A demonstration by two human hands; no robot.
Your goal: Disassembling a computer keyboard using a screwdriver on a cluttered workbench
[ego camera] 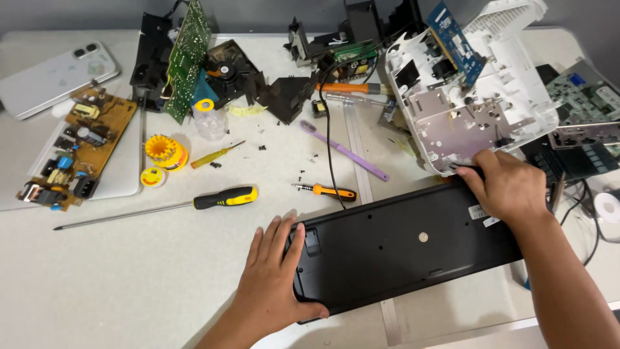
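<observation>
A black keyboard lies upside down on the white table, slanting up toward the right. My left hand grips its left end, thumb under the near edge and fingers flat on the back. My right hand holds the far right corner, fingers curled over the top edge. Just beyond that corner rests a white plastic device housing with a metal plate.
A long yellow-and-black screwdriver, a small orange one, a purple toothbrush, solder spools, a brown circuit board, a green board, a phone, black plastic parts and loose screws lie across the table.
</observation>
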